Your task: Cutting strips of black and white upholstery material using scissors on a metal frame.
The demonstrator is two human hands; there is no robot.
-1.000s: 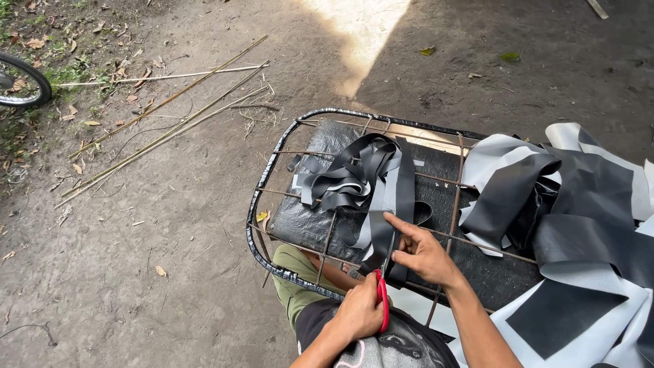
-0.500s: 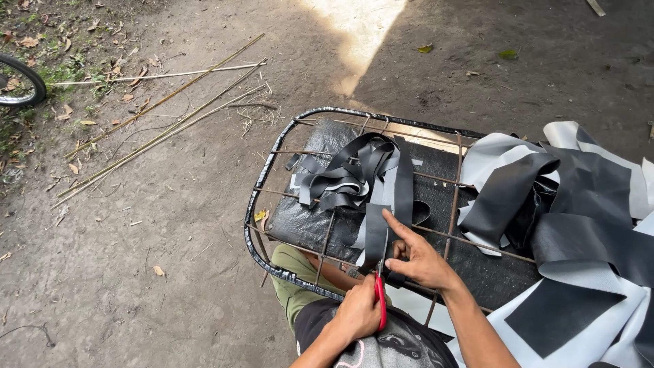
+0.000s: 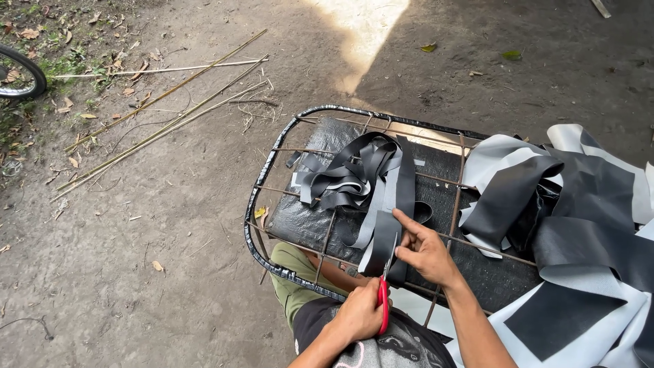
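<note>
My left hand is closed around red-handled scissors, whose blades point up into a black rubber strip. My right hand pinches that strip just right of the blades, index finger stretched along it. The strip runs up to a loose pile of black and grey rubber strips. The pile lies on a black mat inside a metal wire rack.
Wide black and grey rubber sheets are heaped on the right of the rack. My knee in green shorts shows under the rack. Long bamboo sticks lie on the dirt ground, and a bicycle wheel sits at the far left.
My right hand has shifted slightly down and left along the strip, closer to the scissors. My left hand with the scissors has barely moved.
</note>
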